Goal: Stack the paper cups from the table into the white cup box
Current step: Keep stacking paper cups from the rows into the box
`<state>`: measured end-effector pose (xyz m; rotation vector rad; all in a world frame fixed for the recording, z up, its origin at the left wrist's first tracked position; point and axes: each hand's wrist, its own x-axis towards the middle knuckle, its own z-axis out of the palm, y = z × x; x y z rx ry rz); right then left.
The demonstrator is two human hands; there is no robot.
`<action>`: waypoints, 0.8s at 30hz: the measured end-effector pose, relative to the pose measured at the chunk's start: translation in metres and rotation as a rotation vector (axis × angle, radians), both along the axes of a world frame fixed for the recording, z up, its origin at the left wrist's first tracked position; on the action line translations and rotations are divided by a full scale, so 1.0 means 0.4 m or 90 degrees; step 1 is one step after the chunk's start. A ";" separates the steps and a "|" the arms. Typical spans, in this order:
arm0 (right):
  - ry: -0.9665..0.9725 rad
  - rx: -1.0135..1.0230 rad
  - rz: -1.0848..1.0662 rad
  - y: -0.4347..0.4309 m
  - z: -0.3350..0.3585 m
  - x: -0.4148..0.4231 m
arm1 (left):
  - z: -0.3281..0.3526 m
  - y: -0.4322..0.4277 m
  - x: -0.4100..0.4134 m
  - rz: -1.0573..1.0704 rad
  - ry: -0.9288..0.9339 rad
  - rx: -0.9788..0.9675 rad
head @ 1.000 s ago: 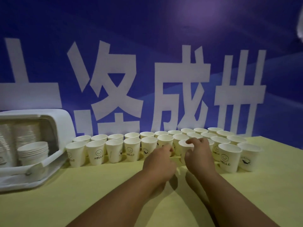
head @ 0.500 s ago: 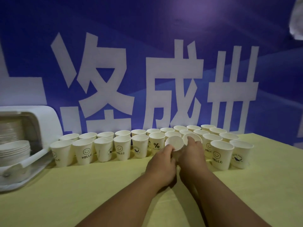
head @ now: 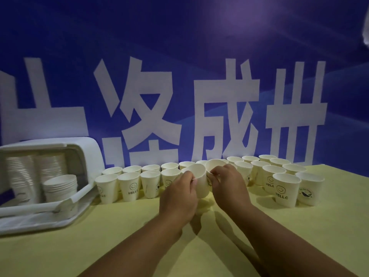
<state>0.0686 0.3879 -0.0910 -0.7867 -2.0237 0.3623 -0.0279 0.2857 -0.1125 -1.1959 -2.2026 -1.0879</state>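
Clearly these paper cups are light, thin-walled and easy to crush, so a gentle pinch on the side wall just under the stiffer rolled rim suits best. The left hand (head: 177,196) grips 1 tilted cup (head: 200,184) by its wall, above the middle of the table (head: 279,246). The right hand (head: 229,186) curls its fingers on a 2nd cup (head: 216,164) just behind. Loose cups (head: 129,186) line the far edge in 2 rows and could topple if brushed. The white cup box (head: 87,150), holding stacks (head: 60,186), lies open at the left edge.
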 end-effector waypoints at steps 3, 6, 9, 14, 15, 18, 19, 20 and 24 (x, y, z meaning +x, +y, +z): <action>-0.013 0.017 0.046 -0.061 0.021 -0.038 | 0.013 -0.091 -0.057 0.021 0.016 0.001; -0.015 0.030 0.087 -0.125 0.051 -0.083 | 0.020 -0.180 -0.114 0.050 0.034 0.017; 0.003 0.029 0.126 -0.192 0.070 -0.138 | 0.026 -0.259 -0.170 0.065 0.055 0.032; 0.057 0.011 0.187 -0.286 0.080 -0.237 | 0.038 -0.366 -0.267 0.081 0.077 0.053; 0.077 0.007 0.199 -0.301 0.080 -0.256 | 0.041 -0.385 -0.283 0.089 0.088 0.058; 0.130 -0.013 0.232 -0.346 0.078 -0.317 | 0.042 -0.433 -0.327 0.103 0.108 0.116; 0.146 -0.018 0.237 -0.359 0.078 -0.339 | 0.038 -0.445 -0.342 0.097 0.105 0.147; 0.162 -0.020 0.242 -0.372 0.078 -0.361 | 0.031 -0.455 -0.357 0.094 0.103 0.179; 0.246 -0.018 0.267 -0.414 0.090 -0.434 | 0.041 -0.496 -0.406 0.119 0.133 0.249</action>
